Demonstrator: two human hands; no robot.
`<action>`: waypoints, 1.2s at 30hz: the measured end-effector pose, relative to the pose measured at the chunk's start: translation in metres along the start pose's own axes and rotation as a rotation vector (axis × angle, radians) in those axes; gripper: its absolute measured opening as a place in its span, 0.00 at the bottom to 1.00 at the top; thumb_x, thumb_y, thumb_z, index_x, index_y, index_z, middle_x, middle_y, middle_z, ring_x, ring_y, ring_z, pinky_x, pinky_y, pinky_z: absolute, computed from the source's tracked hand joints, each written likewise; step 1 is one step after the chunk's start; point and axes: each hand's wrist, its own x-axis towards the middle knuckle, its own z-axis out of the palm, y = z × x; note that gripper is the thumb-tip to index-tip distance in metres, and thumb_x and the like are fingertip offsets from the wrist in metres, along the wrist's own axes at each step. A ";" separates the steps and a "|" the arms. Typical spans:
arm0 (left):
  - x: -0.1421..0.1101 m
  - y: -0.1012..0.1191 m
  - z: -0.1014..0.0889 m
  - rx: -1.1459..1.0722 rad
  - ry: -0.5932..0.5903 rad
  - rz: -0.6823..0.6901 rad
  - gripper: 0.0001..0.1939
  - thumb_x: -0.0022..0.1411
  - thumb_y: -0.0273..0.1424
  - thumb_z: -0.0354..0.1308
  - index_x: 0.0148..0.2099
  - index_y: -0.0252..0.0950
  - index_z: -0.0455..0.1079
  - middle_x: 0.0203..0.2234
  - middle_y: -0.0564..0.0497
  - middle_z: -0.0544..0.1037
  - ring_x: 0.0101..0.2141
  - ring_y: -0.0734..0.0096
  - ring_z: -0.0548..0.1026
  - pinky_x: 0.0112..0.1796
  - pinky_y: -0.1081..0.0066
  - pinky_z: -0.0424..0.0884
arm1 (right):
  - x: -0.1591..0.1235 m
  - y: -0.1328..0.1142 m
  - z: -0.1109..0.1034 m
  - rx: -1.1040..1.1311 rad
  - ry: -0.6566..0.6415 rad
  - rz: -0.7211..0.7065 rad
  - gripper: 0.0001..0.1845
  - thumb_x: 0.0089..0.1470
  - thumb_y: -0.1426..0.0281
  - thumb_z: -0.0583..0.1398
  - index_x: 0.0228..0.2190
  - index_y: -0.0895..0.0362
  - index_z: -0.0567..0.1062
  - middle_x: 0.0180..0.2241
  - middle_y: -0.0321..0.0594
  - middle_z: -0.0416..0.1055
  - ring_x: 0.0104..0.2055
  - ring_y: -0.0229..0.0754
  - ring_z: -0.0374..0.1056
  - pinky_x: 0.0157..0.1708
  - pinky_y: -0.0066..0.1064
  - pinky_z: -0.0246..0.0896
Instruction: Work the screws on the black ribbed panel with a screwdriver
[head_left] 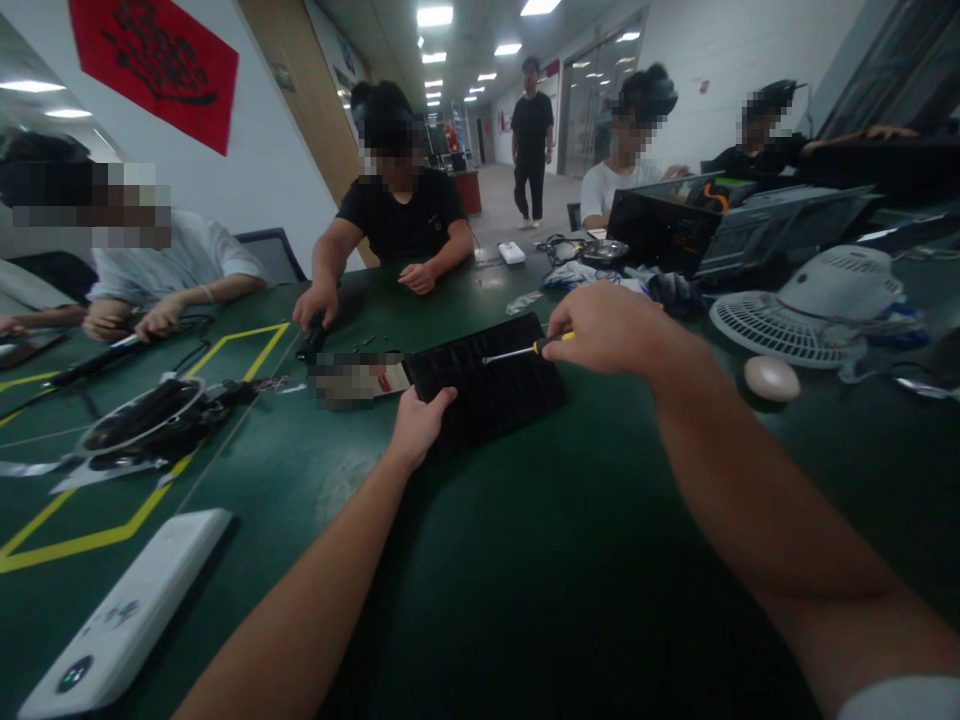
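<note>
My left hand (422, 425) grips the near left edge of a flat black panel (495, 405), thumb on top and fingers hidden beneath. The panel is rectangular, with ridges across its dark face, and lies tilted over the green table. In my right hand (611, 330) is a screwdriver (517, 352) with a yellow and black handle. Its metal shaft points left across the panel, the tip close to or on its surface; I cannot tell whether it touches. Beside the panel's left edge lies a pale box or card (367, 380), partly blurred out.
At right are a white fan part with a grille (795, 310), a pale rounded object (772, 379) and metal casings (780, 230). A white device (127, 610) lies front left, near black parts (154, 420) and yellow tape. Across the table, a person's hand (319, 303) holds a black object.
</note>
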 end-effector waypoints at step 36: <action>0.003 -0.003 0.002 -0.020 -0.063 0.054 0.22 0.49 0.39 0.76 0.46 0.35 0.83 0.44 0.40 0.89 0.47 0.47 0.86 0.53 0.51 0.80 | -0.038 -0.035 0.027 -0.088 -0.058 0.144 0.28 0.77 0.58 0.47 0.49 0.57 0.84 0.48 0.58 0.83 0.50 0.60 0.80 0.42 0.44 0.67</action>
